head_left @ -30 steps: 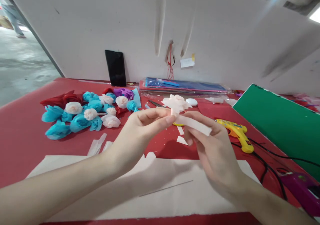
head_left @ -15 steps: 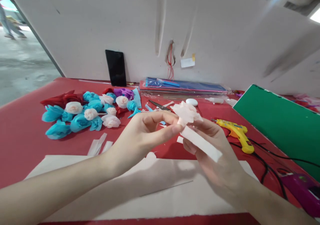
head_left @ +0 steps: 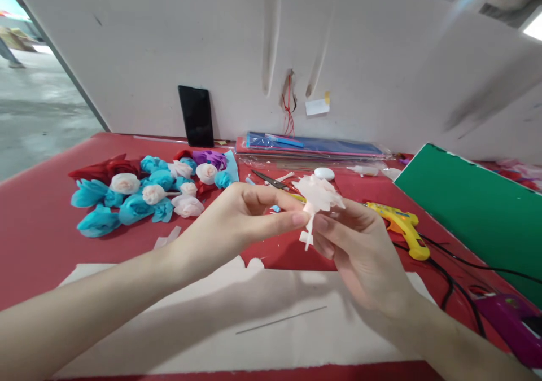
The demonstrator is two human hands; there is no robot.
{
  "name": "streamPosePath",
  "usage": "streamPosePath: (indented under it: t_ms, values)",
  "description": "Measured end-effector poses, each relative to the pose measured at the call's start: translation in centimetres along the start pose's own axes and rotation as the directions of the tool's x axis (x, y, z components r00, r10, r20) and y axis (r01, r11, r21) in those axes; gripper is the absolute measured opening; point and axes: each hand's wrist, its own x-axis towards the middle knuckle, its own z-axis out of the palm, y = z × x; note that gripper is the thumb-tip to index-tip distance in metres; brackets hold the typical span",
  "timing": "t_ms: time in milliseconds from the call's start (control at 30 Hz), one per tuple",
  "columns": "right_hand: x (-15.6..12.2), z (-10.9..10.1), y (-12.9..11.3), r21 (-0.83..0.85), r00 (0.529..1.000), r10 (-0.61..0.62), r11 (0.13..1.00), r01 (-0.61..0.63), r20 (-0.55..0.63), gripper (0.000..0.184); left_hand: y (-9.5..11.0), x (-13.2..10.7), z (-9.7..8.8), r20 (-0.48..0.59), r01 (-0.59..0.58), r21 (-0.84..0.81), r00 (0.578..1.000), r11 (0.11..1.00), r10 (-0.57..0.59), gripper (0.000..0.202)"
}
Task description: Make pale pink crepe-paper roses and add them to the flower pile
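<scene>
Nearest you: a pale paper sheet (head_left: 127,341) lies flat on the red table (head_left: 38,228), with a thin wire (head_left: 282,320) on it, right of centre.

Above the sheet's far edge, both your hands meet. Your left hand (head_left: 237,220) pinches the base of a pink paper flower (head_left: 318,193) between thumb and forefinger. Your right hand (head_left: 359,251) grips the same flower from the right, fingers curled round its short stem. The flower is held off the table, head up, with a small paper tab hanging below the pinch.

Just right of your right hand: a yellow glue gun (head_left: 400,223) on the table, black cable (head_left: 449,288) running near-right. A purple tool (head_left: 510,313) sits at the near right edge.

Farther out: scissors (head_left: 269,179) past your left fingers; a pile of paper flowers (head_left: 144,192), blue, white, red and purple, to the left; a green board (head_left: 478,211) to the right.

Farthest: a pack of coloured sheets (head_left: 313,144) and a black phone (head_left: 195,115) leaning upright on the white wall (head_left: 381,59).
</scene>
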Motion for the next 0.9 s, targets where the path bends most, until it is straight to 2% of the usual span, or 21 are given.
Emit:
streamPosePath:
  t_ms: [267,567,667,767,900]
  values:
    - [0.0,-0.2,0.3,0.059,1.000,0.013,0.998,-0.014,0.011,0.015,0.0,0.1,0.0,0.029,0.032,-0.033,0.999,0.999,-0.031,0.035]
    - [0.1,-0.3,0.7,0.057,0.996,0.050,0.997,-0.055,0.076,0.008,-0.3,0.6,0.1,0.059,0.071,-0.086,0.996,0.994,-0.066,0.035]
    - [0.2,-0.3,0.8,0.051,0.993,0.054,0.997,-0.060,0.105,0.005,-0.6,0.8,0.0,0.035,0.097,-0.086,0.995,0.992,-0.094,0.031]
    - [0.2,-0.4,1.0,0.057,0.991,0.054,0.997,-0.061,0.121,0.006,-0.9,0.9,0.0,0.057,0.075,-0.086,0.996,0.994,-0.070,0.018]
    - [-0.1,-0.3,1.2,0.046,0.996,0.065,0.997,-0.068,0.061,0.012,-1.5,0.8,-0.1,0.072,0.074,-0.137,0.995,0.988,-0.065,0.012]
